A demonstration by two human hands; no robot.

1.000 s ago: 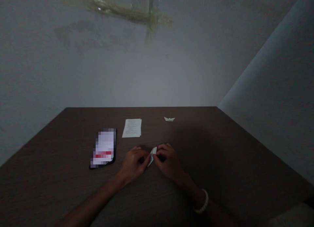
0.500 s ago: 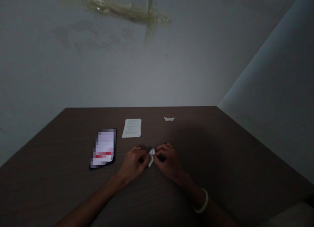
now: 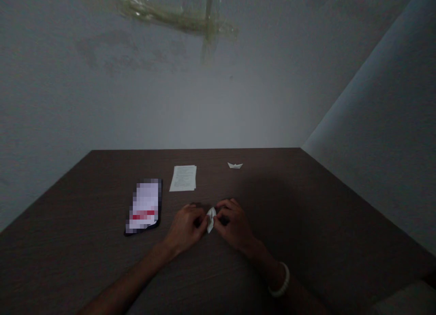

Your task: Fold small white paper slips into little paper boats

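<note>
A small folded piece of white paper (image 3: pixel 211 220), shaped like a paper boat, is held between my two hands just above or on the table. My left hand (image 3: pixel 187 223) pinches its left side between thumb and fingers. From the other side, the thumb and fingers of my right hand (image 3: pixel 235 223) grip its right edge. The fingertips cover parts of both sides of the paper. A pale bracelet (image 3: pixel 282 279) circles my right wrist.
On the dark wooden table (image 3: pixel 102 169), a phone (image 3: pixel 145 203) with a lit screen lies at left. Printed paper sheets (image 3: pixel 184 177) are stacked beyond my left hand. A finished-looking paper boat (image 3: pixel 235 166) stands near the back edge, before the wall (image 3: pixel 218 106).
The folded paper has turned slightly between my fingers and its lower tip has shifted a little. Both hands stay in nearly the same place.
</note>
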